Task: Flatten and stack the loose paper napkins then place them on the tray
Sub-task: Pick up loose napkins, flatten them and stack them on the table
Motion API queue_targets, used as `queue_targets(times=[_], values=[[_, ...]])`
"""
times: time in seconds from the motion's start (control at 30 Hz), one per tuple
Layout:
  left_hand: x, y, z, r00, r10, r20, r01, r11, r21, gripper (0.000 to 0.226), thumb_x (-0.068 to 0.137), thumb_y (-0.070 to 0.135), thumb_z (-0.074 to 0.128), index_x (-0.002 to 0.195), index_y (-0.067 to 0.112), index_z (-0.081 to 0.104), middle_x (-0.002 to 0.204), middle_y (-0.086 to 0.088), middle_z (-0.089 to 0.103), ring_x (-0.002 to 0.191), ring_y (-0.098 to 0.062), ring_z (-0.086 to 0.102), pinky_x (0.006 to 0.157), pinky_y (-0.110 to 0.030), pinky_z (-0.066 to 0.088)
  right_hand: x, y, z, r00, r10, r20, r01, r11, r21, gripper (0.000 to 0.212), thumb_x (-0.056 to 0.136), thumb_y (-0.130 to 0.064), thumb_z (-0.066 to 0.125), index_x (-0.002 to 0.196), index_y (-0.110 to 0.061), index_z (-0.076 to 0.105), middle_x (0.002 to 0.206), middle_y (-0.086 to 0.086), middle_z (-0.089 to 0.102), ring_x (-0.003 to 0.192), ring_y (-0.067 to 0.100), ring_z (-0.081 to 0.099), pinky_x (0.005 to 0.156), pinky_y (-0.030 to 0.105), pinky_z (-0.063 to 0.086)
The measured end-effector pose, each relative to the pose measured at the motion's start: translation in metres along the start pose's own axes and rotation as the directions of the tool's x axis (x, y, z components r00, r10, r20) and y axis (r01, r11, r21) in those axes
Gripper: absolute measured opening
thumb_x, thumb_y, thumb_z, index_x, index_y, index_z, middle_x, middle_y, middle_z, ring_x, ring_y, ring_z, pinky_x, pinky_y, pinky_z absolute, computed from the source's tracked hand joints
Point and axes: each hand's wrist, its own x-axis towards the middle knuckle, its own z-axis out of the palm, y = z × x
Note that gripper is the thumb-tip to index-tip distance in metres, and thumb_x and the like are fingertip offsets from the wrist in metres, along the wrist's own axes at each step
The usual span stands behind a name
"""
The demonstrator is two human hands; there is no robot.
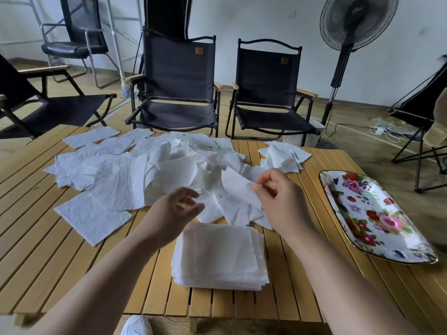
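Note:
A neat stack of flattened white napkins lies on the slatted wooden table near its front edge. Beyond it spreads a loose heap of crumpled and flat napkins. My right hand pinches one white napkin with faint pink print and holds it lifted above the heap. My left hand hovers just left of that napkin, over the far edge of the stack, fingers loosely curled and holding nothing. The flowered tray sits at the right of the table with nothing on it.
A smaller pile of napkins lies at the table's far right. Black folding chairs stand behind the table, a standing fan at the back right. A white shoe shows below the table's front edge.

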Motion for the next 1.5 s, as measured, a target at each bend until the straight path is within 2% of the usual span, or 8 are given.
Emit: queue_targets(times=[0.17,0.27,0.47,0.63,0.97,1.2,1.33,1.5], values=[[-0.005,0.006,-0.007,0.995,0.054,0.085,-0.016,0.919,-0.394,0.076,0.067,0.067,0.076,0.135,0.041,0.052,0.126,0.017,0.065,0.115,-0.002,0.062,0.091,-0.032,0.052,-0.008,-0.024,-0.016,0.992,0.026,0.127,-0.074,0.917,0.393,0.01,0.093,-0.011,0.069,0.09,-0.018,0.064,0.082,-0.005,0.074,0.079,0.007,0.069,0.068,0.02,0.053],[-0.011,0.017,-0.012,0.967,0.098,0.237,0.034,0.866,-0.499,0.055,0.08,0.049,0.074,0.129,0.028,0.06,0.116,0.006,0.073,0.101,-0.008,0.068,0.08,-0.03,0.051,-0.012,-0.029,-0.021,0.96,0.092,0.265,-0.221,0.83,0.512,0.01,0.092,-0.009,0.07,0.089,-0.017,0.065,0.084,0.001,0.074,0.078,0.015,0.069,0.063,0.026,0.054],[-0.015,0.016,-0.012,0.878,0.036,0.478,0.178,0.902,-0.394,0.02,0.09,0.021,0.072,0.099,0.003,0.068,0.084,-0.008,0.07,0.065,-0.015,0.052,0.053,-0.02,0.035,-0.012,-0.011,-0.017,0.749,0.376,0.546,-0.548,0.814,0.192,0.007,0.09,-0.008,0.072,0.09,-0.01,0.065,0.078,0.005,0.071,0.057,0.013,0.065,0.052,0.026,0.053],[-0.013,0.013,-0.008,0.935,-0.06,0.35,0.155,0.956,-0.249,0.009,0.093,0.021,0.067,0.097,0.014,0.073,0.089,-0.004,0.074,0.068,-0.011,0.057,0.056,-0.022,0.038,-0.012,0.004,-0.01,0.762,0.46,0.455,-0.331,0.881,-0.337,0.007,0.091,-0.016,0.067,0.085,-0.018,0.065,0.087,0.002,0.066,0.06,0.014,0.06,0.046,0.02,0.047],[-0.012,0.011,-0.006,0.976,-0.013,0.219,0.053,0.983,-0.176,0.011,0.086,0.032,0.076,0.096,0.03,0.075,0.093,0.008,0.071,0.069,0.001,0.059,0.059,-0.006,0.041,-0.015,-0.015,-0.02,0.913,0.188,0.362,-0.132,0.976,-0.173,0.01,0.094,-0.023,0.069,0.089,-0.031,0.072,0.088,-0.011,0.073,0.078,0.003,0.066,0.063,0.021,0.049],[-0.013,0.013,-0.011,0.949,-0.004,0.316,0.04,0.993,-0.108,0.024,0.085,0.039,0.075,0.081,0.015,0.074,0.059,0.012,0.056,0.056,-0.002,0.044,0.052,-0.012,0.035,-0.015,-0.02,-0.022,0.836,0.289,0.466,-0.375,0.922,0.1,0.006,0.093,-0.01,0.071,0.091,-0.014,0.073,0.082,0.002,0.078,0.077,0.025,0.075,0.066,0.036,0.062],[-0.013,0.01,-0.013,0.942,-0.053,0.332,0.104,0.985,-0.137,0.011,0.087,0.025,0.075,0.09,0.014,0.072,0.07,0.0,0.072,0.053,-0.009,0.042,0.048,-0.018,0.032,-0.014,-0.009,-0.011,0.778,0.41,0.476,-0.476,0.879,0.022,0.005,0.09,-0.012,0.074,0.086,-0.015,0.074,0.075,0.004,0.072,0.064,0.019,0.069,0.059,0.032,0.058],[-0.012,0.006,-0.01,0.953,-0.1,0.286,0.106,0.994,-0.005,0.014,0.085,0.022,0.077,0.096,0.02,0.069,0.071,0.003,0.074,0.049,-0.004,0.044,0.046,-0.017,0.032,-0.015,-0.005,-0.003,0.836,0.358,0.416,-0.287,0.931,-0.226,0.012,0.086,-0.021,0.076,0.077,-0.028,0.073,0.076,-0.008,0.071,0.065,0.006,0.064,0.057,0.02,0.046]])
